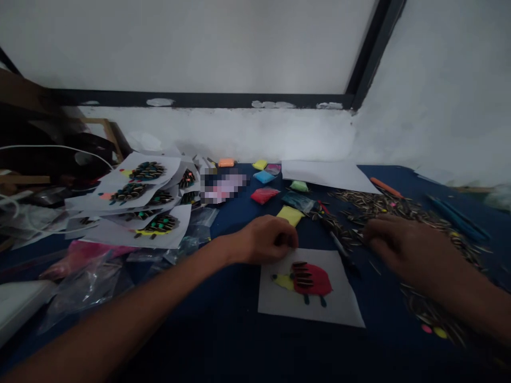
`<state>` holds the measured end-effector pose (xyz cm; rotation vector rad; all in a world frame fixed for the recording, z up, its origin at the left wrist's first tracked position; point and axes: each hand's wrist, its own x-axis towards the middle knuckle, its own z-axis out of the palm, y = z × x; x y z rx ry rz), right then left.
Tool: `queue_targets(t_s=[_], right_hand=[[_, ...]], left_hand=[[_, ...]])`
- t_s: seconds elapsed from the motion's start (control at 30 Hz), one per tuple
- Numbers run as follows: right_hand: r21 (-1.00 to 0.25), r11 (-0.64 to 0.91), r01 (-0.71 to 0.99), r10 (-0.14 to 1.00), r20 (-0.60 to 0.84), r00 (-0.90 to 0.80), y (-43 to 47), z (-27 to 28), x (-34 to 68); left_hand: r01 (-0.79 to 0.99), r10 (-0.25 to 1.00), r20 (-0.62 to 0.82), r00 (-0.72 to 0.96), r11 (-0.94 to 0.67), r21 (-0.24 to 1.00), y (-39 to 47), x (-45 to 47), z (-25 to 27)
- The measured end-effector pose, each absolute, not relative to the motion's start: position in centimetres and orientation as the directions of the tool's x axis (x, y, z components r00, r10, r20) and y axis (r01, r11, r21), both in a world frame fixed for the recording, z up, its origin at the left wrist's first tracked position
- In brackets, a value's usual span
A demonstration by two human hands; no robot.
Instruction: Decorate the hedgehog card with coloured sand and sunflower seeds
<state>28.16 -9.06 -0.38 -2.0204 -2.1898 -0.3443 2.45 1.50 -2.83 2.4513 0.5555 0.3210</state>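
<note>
My left hand is curled closed at the upper left edge of a white sheet of paper. What its fingers hold, if anything, is hidden. On the sheet is a clay hedgehog with a red body, a yellow head and dark legs. Several striped sunflower seeds stick in the body's left part. To the right, my right hand hovers low at a spread of loose sunflower seeds, somewhat blurred. Its fingers bend together, and I cannot make out what is between them.
Finished hedgehog sheets lie stacked at left, by clear plastic bags. Clay packets, including a red packet and a yellow packet, lie behind my left hand. An orange tool and blank paper lie farther back.
</note>
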Motion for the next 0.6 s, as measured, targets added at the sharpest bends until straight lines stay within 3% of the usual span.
queue_targets(t_s=[0.2,0.37,0.6], right_hand=[[0.07,-0.01,0.998,0.991,0.132,0.0,-8.9,-0.5,28.7],[0.107,-0.078,0.991,0.992,0.108,0.067,-8.7,-0.5,28.8],[0.085,0.105,0.991,0.932,0.338,-0.128,-9.3,-1.4,28.9]], left_hand=[[0.272,0.516,0.27,0.813,-0.747,0.607,1.0,2.7,-4.8],[0.264,0.517,0.288,0.806,-0.75,0.607,1.0,2.7,-5.0],[0.247,0.499,0.291,0.816,-0.757,0.605,1.2,2.7,-4.9]])
